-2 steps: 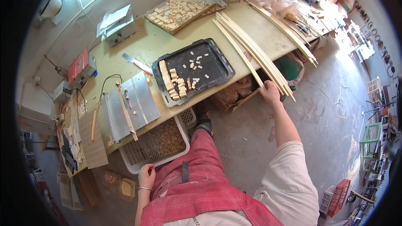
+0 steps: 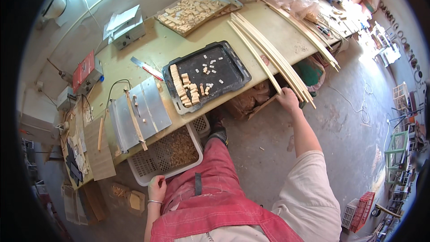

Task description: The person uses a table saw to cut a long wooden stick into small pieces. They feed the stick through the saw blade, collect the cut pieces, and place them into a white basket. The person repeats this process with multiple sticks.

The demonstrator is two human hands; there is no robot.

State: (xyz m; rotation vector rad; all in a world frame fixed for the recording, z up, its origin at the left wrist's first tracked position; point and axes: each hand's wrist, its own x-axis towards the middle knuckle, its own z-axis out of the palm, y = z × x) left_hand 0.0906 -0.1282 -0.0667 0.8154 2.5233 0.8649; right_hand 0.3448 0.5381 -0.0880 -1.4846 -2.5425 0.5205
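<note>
At the table's front edge my right hand (image 2: 288,100) is closed on the near end of a thin wooden strip (image 2: 256,57). That strip lies a little apart from a bundle of long pale wooden strips (image 2: 277,58), just to its right; both overhang the edge. My left hand (image 2: 156,189) hangs by my left thigh, beside the rim of a white plastic basket (image 2: 200,145). Its fingers are curled in, and nothing shows in them. Left of the strips sits a black tray (image 2: 224,74) with small wooden blocks (image 2: 177,83) in rows and several loose pieces.
A grey metal plate (image 2: 154,107) with a wooden bar across it lies left of the tray. Farther back are a board full of wooden pieces (image 2: 192,12), a control box (image 2: 127,33) and a red-topped box (image 2: 87,71). Small wood pieces fill part of the basket under the table.
My right hand has shifted very slightly left at the strip's end. Nothing else has visibly moved.
</note>
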